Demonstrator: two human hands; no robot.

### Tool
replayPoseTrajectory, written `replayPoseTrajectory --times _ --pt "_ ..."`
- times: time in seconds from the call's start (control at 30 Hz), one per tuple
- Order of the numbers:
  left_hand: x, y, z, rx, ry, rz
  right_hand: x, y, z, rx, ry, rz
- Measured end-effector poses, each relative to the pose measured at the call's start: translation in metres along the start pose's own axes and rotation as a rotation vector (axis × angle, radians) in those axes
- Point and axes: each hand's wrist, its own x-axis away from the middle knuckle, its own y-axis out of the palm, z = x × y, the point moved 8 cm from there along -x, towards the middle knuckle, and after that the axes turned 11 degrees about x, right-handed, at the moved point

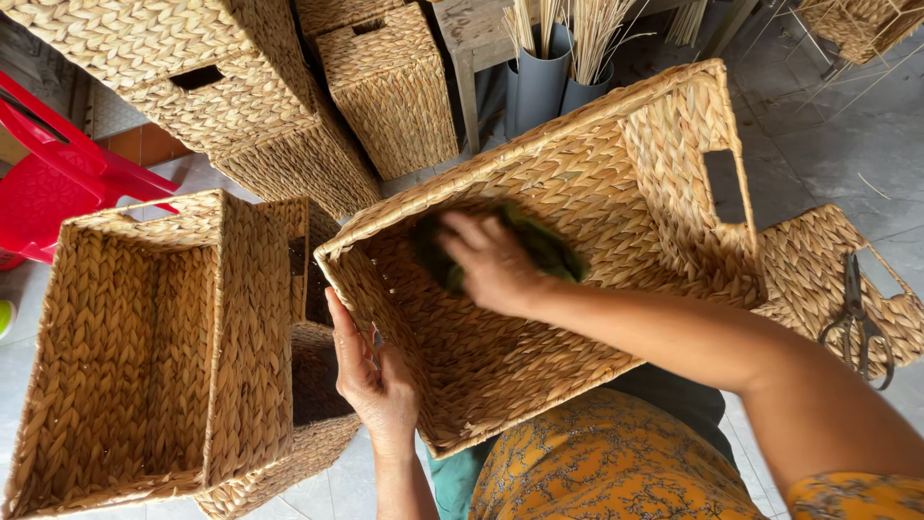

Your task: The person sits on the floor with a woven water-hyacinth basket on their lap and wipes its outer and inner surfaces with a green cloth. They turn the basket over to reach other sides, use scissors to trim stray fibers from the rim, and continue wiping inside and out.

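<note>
Big woven basket tilted on the person's lap, open side facing up toward the camera, rim running from lower left to upper right. Left hand flat against the outside of the near left wall, fingers straight and spread up along the rim, not curled round anything. Right hand reaches deep inside, pressing a dark green cloth against the inner back wall; fingers closed on the cloth, hand blurred. Hands well apart, one outside and one in.

Room: inside the basket is wide, nothing but hand and cloth in it. Left rim sits just beside a second basket, tight gap there. Right rim close to a flat woven piece on the floor, with scissors lying on it. Bare grey floor upper right, a few loose straws on it.

Basket look: thick braided tan fibre, rectangular, a cut-out handle slot in the far right wall, weave even, no lining.

Containers: second basket at left stands open, empty inside as far as seen. A round dark-bottomed basket partly under it, inside hidden. Stacked baskets upper left, a taller one beside them, contents not visible. Grey tubes at top hold bundles of pale reeds. Red plastic chair at far left edge
</note>
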Motion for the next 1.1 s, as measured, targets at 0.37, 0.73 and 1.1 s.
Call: replayPoseTrajectory --times 0.37,0.73,1.1 --pt "-0.004 0.010 0.003 0.026 0.007 -0.005 -0.004 0.016 0.071 -0.150 0.011 -0.193" --pt "0.002 0.009 -0.001 0.090 0.009 -0.029 0.060 -0.044 0.202 0.322 0.411 -0.116" --pt "0.001 -0.002 -0.007 0.063 -0.038 -0.001 0.023 0.012 -0.017 0.068 -0.359 -0.222"
